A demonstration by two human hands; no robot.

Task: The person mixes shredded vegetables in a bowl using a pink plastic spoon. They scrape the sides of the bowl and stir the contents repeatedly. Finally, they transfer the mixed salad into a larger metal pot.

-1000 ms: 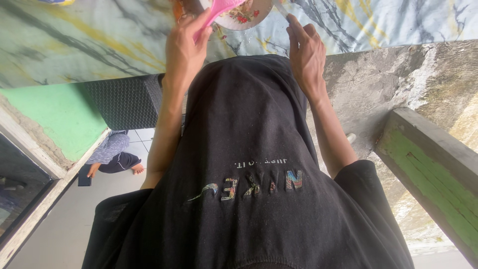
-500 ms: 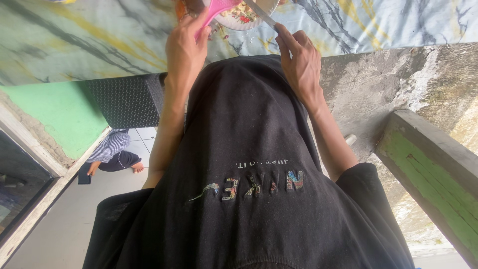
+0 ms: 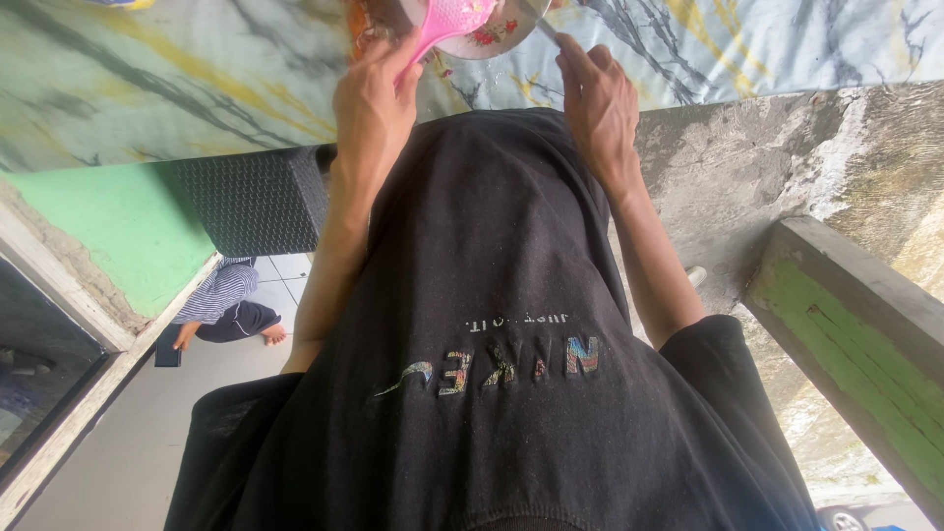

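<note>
Our left hand [image 3: 374, 98] is closed around a pink utensil [image 3: 447, 20] whose head lies in a flowered bowl [image 3: 487, 34]. Our right hand [image 3: 600, 98] pinches a metal spoon handle [image 3: 543, 25] at the bowl's rim. The bowl sits on the marbled bench [image 3: 147, 88], beyond our black shirt [image 3: 492, 374].

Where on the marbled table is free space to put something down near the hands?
The marbled table is bare left of the left hand, and also right of the right hand. Between the hands it is crowded: the pink scoop and floral bowl sit there.
</note>
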